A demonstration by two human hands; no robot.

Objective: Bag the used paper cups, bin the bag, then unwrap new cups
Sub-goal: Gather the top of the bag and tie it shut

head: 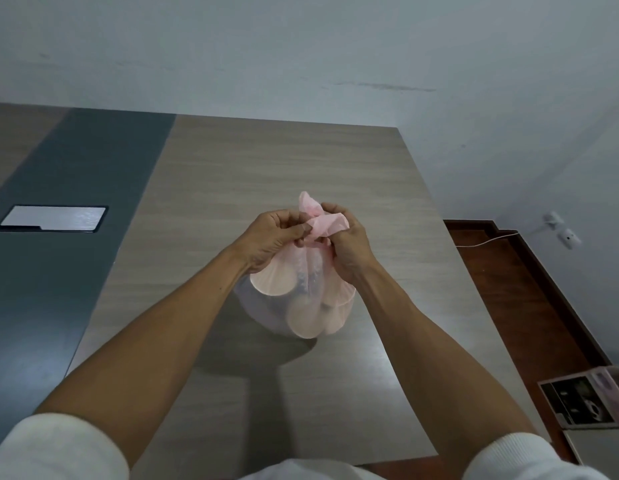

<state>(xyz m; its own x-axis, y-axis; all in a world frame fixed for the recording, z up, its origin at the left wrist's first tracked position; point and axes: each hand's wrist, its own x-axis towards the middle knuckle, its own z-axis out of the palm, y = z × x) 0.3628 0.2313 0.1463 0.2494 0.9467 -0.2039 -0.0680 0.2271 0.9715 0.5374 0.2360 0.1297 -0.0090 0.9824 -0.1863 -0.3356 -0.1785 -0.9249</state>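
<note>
A thin pink plastic bag (303,306) sits on the wooden table (266,168), bulging with paper cups (277,282) whose round rims show through the film. My left hand (270,240) and my right hand (349,247) meet above it, each pinching a twisted strip of the bag's top. The two strips cross between my fingers like a knot being tied. One pink end sticks up behind my hands, another lies over my right thumb.
A dark grey band runs along the table's left side with a silver cable hatch (52,218) set in it. The table's right edge drops to a red-brown floor. A printed box (581,403) lies at the lower right. A wall socket with a white cable (557,226) is at right.
</note>
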